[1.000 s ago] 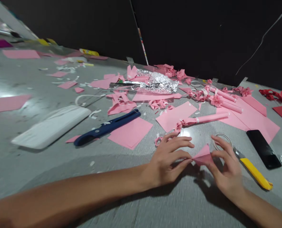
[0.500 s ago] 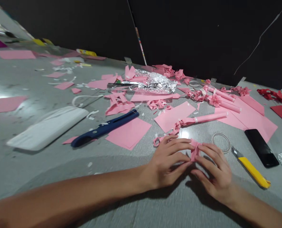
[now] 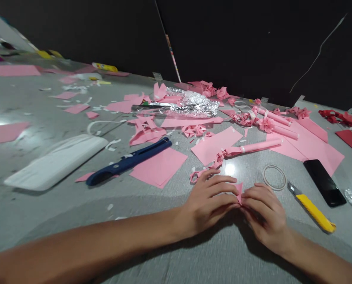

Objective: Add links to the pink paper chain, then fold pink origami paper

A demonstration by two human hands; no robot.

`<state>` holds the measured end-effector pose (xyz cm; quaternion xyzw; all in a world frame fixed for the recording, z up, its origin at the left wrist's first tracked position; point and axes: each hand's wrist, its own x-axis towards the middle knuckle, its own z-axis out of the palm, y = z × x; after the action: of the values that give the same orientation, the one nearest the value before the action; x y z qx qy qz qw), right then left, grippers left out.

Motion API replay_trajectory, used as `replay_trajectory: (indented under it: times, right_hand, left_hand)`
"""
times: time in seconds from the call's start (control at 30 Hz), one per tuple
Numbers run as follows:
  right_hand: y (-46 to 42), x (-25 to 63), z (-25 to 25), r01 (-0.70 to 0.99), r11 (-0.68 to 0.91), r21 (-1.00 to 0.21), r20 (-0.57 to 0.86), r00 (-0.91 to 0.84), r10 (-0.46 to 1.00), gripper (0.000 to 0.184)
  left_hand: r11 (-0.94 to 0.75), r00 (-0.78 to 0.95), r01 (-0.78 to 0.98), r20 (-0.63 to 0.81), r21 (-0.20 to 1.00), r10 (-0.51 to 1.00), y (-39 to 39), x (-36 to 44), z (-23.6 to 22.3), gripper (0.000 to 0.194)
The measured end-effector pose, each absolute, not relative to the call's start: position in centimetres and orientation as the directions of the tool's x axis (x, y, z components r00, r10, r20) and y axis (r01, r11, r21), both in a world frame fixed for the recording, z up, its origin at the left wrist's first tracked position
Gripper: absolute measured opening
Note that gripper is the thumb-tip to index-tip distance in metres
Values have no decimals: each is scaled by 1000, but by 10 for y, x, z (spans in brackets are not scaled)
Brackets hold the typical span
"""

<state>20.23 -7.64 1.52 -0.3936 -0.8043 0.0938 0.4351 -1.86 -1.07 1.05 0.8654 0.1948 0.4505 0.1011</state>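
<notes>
A small folded piece of pink paper is pinched between the fingertips of both hands, low over the grey surface. My left hand grips its left side, fingers bent and pressed together. From the right, my right hand closes thumb and fingers on the other side, covering much of the paper. Just beyond my left fingers lies a rolled pink paper stick with crumpled paper along one end. A thin ring of tape rests close to my right hand, beside a yellow box cutter.
A black phone lies at the right. Dark blue scissors and a white packet are at the left. Pink sheets, paper scraps and crumpled silver foil spread before a black upright panel.
My right hand's fingers have curled in closer to the left hand, and less of the pink paper shows between them. The view has shifted slightly.
</notes>
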Motion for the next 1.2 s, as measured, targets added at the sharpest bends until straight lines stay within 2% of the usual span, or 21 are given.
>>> replay_trajectory:
  times: [0.07,0.13,0.23,0.33,0.43,0.53,0.7,0.93,1.03,1.2]
  right_hand:
    - [-78,202,15,536,654,-535,626,-268,732,35]
    - [-80,202,15,517,583,-627,567,-211,796,26]
    - [-80,200,14,381,349,-856,322,-134,937,10]
    - [-77,198,12,132,99,-986,86,-101,991,14]
    - [-72,197,12,-37,36,-999,38,-53,998,17]
    - [-68,199,14,-109,49,-993,51,-17,999,12]
    - [-67,201,20,-111,83,-990,90,-54,994,8]
    - [-70,204,11,-177,-82,-981,-73,-57,996,3]
    - [-70,207,5,-229,-123,-966,-118,-32,992,11]
    - [-69,209,7,-192,-107,-976,-87,-111,990,9]
  left_hand:
    - [-907,510,235,750,351,422,-11,-19,11,4]
    - [-910,509,212,755,356,413,-10,-20,11,4]
    - [-904,524,181,740,388,422,-8,-22,13,5]
    - [-894,527,154,731,420,434,-7,-23,14,8]
    - [-891,522,146,731,431,439,-6,-23,14,8]
    - [-887,530,157,721,433,446,-6,-23,13,6]
    - [-877,527,185,709,443,469,-9,-23,14,9]
    - [-913,502,191,764,360,406,-13,-19,14,8]
    - [-914,504,191,763,357,404,-14,-18,17,10]
    - [-923,477,183,791,337,383,-16,-18,20,10]
